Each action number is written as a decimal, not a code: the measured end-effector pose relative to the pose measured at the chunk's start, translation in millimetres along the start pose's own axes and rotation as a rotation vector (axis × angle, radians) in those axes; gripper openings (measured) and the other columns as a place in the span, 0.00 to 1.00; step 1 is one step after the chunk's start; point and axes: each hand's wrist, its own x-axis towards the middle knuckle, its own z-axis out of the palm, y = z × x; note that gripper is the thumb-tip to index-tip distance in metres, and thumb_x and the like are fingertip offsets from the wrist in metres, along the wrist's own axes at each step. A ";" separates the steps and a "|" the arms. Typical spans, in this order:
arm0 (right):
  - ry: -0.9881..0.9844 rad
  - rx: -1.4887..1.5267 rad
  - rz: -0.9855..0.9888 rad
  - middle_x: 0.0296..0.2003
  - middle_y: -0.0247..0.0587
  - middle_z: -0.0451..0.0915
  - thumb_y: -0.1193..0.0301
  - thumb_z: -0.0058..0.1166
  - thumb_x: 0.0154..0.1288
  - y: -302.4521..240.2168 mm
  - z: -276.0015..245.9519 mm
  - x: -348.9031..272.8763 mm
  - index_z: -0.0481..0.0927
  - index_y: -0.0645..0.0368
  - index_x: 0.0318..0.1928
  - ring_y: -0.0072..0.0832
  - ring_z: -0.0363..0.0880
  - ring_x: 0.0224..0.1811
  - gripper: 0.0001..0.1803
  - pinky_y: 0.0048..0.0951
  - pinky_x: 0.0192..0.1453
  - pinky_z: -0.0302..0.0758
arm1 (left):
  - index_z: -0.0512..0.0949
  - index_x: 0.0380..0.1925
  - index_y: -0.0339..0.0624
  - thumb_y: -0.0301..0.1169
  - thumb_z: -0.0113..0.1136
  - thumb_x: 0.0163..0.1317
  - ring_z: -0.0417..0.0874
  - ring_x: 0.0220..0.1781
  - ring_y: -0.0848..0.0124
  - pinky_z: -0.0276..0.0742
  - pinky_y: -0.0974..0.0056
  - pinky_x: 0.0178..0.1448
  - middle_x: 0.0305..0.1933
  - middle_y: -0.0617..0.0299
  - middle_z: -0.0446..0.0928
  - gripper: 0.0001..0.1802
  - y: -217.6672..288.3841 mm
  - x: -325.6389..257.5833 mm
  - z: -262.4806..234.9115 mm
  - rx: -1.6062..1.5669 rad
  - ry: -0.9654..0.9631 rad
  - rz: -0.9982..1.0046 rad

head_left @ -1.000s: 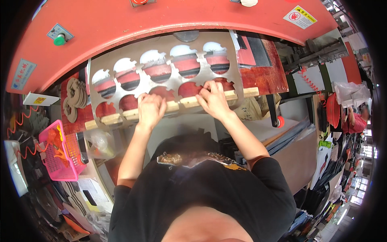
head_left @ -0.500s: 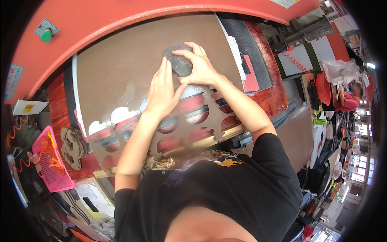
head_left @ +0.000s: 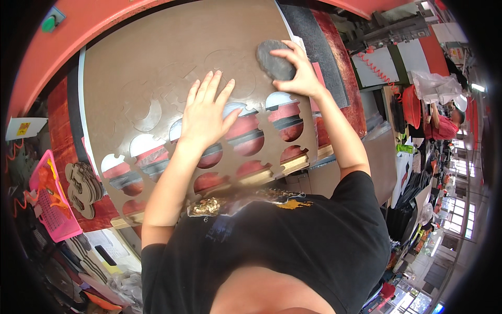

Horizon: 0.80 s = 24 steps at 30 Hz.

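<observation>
right hand (head_left: pixel 299 73): fingers curled on dark grey oval pad (head_left: pixel 274 59), pressed to board's upper right
left hand (head_left: pixel 206 112): fingers spread wide, flat on board
board (head_left: pixel 172 57): brown sheet, scalloped cut-outs along lower part
sign: yellow label (head_left: pixel 23 129), far left
basket (head_left: pixel 49 201): pink, lower left

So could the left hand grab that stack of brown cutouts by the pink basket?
Probably yes: the left hand lies flat on the cardboard sheet, and nothing blocks the way to the cutout stack.
</observation>
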 end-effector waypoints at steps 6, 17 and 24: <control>0.024 0.003 -0.171 0.67 0.51 0.62 0.67 0.70 0.37 24.1 5.5 40.4 0.79 0.48 0.57 0.48 0.60 0.71 0.37 0.45 0.73 0.59 | 0.70 0.66 0.51 0.46 0.61 0.61 0.60 0.76 0.56 0.54 0.49 0.77 0.73 0.50 0.61 0.33 -25.1 32.5 0.1 0.015 0.027 0.008; 0.635 0.498 -0.280 0.33 0.33 0.81 0.70 0.47 0.76 2.6 -71.4 152.0 0.80 0.65 0.40 0.19 0.79 0.37 0.12 0.21 0.45 0.75 | 0.80 0.33 0.47 0.32 0.70 0.51 0.79 0.39 0.61 0.71 0.58 0.44 0.37 0.62 0.79 0.10 -45.6 10.5 -12.2 -0.197 0.198 -0.020; 0.490 0.376 -0.218 0.33 0.33 0.80 0.67 0.40 0.79 3.4 -78.0 205.1 0.80 0.64 0.37 0.19 0.76 0.37 0.17 0.25 0.47 0.74 | 0.75 0.31 0.46 0.36 0.68 0.56 0.78 0.28 0.63 0.73 0.60 0.32 0.27 0.63 0.76 0.11 -89.5 44.0 31.0 -0.035 0.221 -0.058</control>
